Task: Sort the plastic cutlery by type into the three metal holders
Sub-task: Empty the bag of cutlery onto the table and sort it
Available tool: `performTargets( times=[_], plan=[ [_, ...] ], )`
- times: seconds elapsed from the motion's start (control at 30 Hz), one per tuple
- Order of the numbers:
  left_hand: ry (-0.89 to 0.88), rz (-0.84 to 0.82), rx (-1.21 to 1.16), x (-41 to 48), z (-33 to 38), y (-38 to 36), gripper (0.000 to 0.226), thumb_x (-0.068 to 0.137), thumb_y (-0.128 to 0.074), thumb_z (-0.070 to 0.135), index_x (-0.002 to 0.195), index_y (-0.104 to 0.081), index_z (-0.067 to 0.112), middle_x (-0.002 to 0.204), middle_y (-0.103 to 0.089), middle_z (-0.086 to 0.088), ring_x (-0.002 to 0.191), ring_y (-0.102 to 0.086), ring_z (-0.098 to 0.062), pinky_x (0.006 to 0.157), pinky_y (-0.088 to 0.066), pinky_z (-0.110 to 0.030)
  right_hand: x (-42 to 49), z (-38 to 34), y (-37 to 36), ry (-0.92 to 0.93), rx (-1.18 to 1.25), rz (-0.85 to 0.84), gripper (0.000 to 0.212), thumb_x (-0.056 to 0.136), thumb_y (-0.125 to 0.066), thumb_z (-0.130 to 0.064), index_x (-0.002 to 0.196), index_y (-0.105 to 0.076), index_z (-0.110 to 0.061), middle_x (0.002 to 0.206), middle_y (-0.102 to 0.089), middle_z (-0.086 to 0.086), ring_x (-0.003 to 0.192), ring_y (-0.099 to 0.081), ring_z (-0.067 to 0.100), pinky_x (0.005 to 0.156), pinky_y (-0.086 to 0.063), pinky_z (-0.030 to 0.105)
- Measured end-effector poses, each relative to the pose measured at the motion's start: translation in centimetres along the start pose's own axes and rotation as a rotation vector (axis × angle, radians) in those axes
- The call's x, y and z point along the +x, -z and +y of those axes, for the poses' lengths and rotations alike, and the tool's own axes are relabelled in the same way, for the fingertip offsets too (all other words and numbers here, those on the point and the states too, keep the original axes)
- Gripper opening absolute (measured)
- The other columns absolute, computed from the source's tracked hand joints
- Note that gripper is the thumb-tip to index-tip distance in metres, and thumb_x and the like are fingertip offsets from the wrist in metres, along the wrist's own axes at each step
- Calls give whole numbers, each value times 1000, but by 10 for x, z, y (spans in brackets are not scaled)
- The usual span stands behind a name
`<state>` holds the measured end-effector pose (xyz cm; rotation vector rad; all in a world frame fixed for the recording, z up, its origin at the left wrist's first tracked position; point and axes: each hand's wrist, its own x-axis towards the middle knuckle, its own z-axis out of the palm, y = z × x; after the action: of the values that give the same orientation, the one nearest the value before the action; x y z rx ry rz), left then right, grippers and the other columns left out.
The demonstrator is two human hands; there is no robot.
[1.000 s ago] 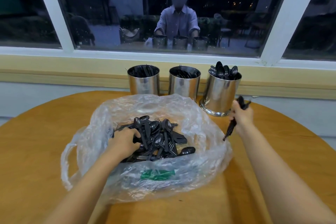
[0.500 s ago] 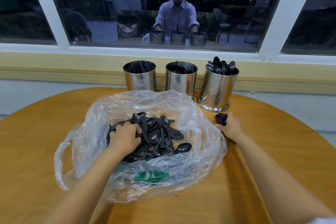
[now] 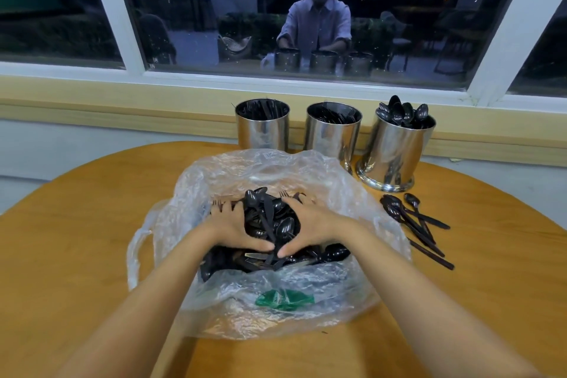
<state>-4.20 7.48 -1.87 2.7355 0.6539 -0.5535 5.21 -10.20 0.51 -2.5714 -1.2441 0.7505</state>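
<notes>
A heap of black plastic cutlery [image 3: 277, 224] lies inside an open clear plastic bag [image 3: 233, 310] on the round wooden table. My left hand [image 3: 233, 227] and my right hand [image 3: 311, 224] are both in the bag, cupped round the heap with the thumbs nearly meeting at the front. Three metal holders stand at the table's far edge. The left holder [image 3: 262, 132] and the middle holder [image 3: 333, 138] hold dark cutlery I cannot identify. The right holder [image 3: 395, 153] is full of spoons. Several loose spoons [image 3: 411, 221] lie on the table just in front of the right holder.
The wooden table [image 3: 76, 239] curves away at left and right. A green patch [image 3: 283, 299] shows through the bag's near side. Behind the holders runs a yellow sill [image 3: 122, 101] under a window that reflects a person.
My right hand laid its spoons on the table beside the right holder, then moved left into the bag. The left hand stayed on the heap.
</notes>
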Motion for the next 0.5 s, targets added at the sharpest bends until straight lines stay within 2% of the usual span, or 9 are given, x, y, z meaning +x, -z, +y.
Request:
performTargets(
  times=[0.07, 0.13, 0.27, 0.33, 0.4, 0.43, 0.5],
  plan=[
    [-40, -29, 51, -1, -1, -3, 135, 65, -68, 79, 157, 10, 18, 163, 1, -16, 149, 5, -42, 120, -10, -52, 12, -1, -9, -67, -49, -46, 131, 66, -82, -58, 152, 14, -36, 161, 17, 13, 147, 16, 38, 119, -4, 52],
    [-78, 6, 56, 1, -2, -4, 134, 63, -71, 77, 157, 4, 19, 161, -6, -12, 148, -1, -39, 119, -12, -51, 24, -3, -16, -65, -71, -69, 136, 61, -82, -62, 149, 20, -41, 159, 24, 9, 146, 16, 41, 119, -6, 57],
    [-127, 63, -57, 8, -6, -5, 120, 65, -78, 68, 154, -14, 20, 155, -19, -9, 143, -14, -37, 115, -21, -47, 34, -11, -17, 3, -61, 6, 131, 62, -83, -60, 151, 11, -41, 160, 6, -1, 145, -4, 40, 115, -24, 53],
    [-155, 39, -88, 9, -8, -5, 125, 58, -79, 68, 154, -14, 22, 153, -22, -10, 142, -17, -37, 115, -24, -47, 36, -10, -19, -27, -34, -10, 129, 63, -83, -60, 151, 10, -43, 160, 12, -1, 145, 0, 43, 116, -21, 54],
    [-182, 31, -122, 9, -8, -5, 128, 46, -68, 71, 154, -16, 23, 153, -25, -10, 142, -22, -34, 116, -26, -47, 38, -4, -20, -69, -33, -43, 131, 61, -82, -62, 150, 12, -45, 160, 22, 0, 146, 5, 45, 117, -19, 57],
    [-192, 39, -153, 10, -10, -5, 126, 45, -63, 69, 153, -19, 21, 152, -28, -10, 141, -26, -33, 115, -28, -46, 39, -1, -20, -80, -48, -37, 131, 61, -82, -63, 150, 12, -46, 160, 20, 1, 146, 2, 44, 116, -20, 56],
    [-203, 48, -233, 11, -14, -4, 116, 50, -61, 59, 151, -26, 15, 151, -35, -11, 138, -33, -30, 112, -33, -43, 39, 7, -19, -78, -52, 24, 127, 63, -81, -62, 152, 7, -42, 160, 5, 2, 144, -9, 43, 114, -26, 52]
  ],
)
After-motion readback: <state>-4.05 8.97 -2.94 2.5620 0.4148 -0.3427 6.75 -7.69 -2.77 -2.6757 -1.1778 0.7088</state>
